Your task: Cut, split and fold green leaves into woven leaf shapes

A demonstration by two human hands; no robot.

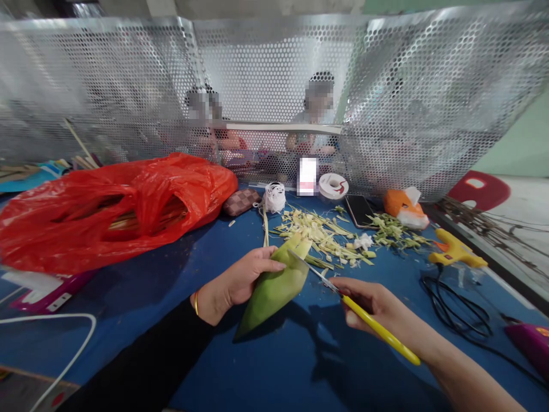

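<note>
My left hand (246,277) grips a pale green, pointed husk or leaf piece (277,289), thumb on top and fingers beneath. Its narrow tip points down toward me, and its yellowish cut end faces away. In my right hand (375,306) is a pair of scissors (377,332) with yellow handles. One blade lies across the green piece near its far end; where the other blade runs is hard to make out. A heap of yellow-green trimmings (317,232) lies on the blue table (266,372) just beyond.
A red plastic bag (206,177) of dry stalks fills the left. Behind the trimmings are white string (274,197), a ribbon spool (333,186) and a phone (360,210). At right lies a yellow glue gun (457,249) with a black cord (454,309). Perforated sheeting (266,68) stands behind, people beyond.
</note>
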